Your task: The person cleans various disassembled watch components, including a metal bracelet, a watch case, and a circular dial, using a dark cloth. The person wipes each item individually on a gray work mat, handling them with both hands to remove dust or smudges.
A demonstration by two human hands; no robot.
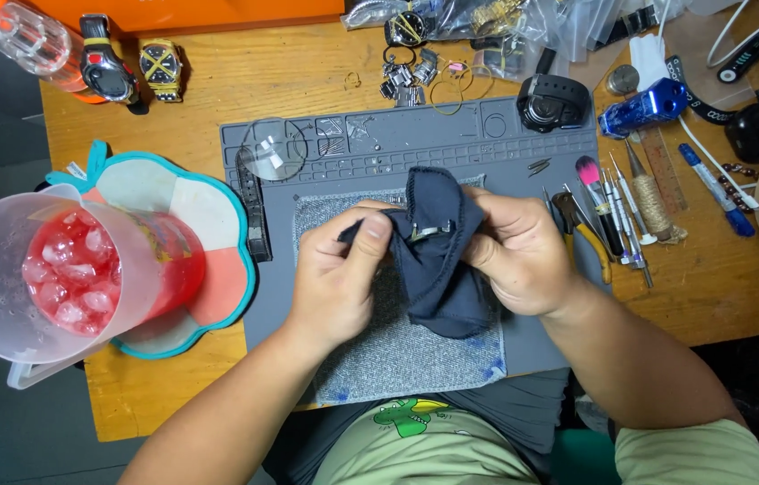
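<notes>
Both hands meet over the middle of the grey silicone work mat [523,148] that lies on the wooden desk [218,81]. The left hand [339,274] pinches a fold of a dark navy cloth [438,269] between thumb and curled fingers [370,235]. The right hand [518,251] is closed around the cloth's other side, its fingertips buried in the fabric. Between the hands a small silvery metal part [429,232] peeks out of the folds; most of it is wrapped, so its shape cannot be made out. The cloth's lower end hangs onto a grey woven pad [397,350] on the mat.

To the left, a clear plastic jug of red drink with ice [65,274] stands on a teal-edged flower-shaped coaster [209,216], the jug's handle side cut off by the frame. A round clear glass disc [273,148] rests on the mat's upper left corner. Right of the hands lie yellow-handled pliers [587,238], partly hidden by the right hand, and a row of slim metal tools [626,216]. A black watch case [552,101] sits at the mat's top edge. Clear plastic bags [505,22] at the top are too jumbled to read.
</notes>
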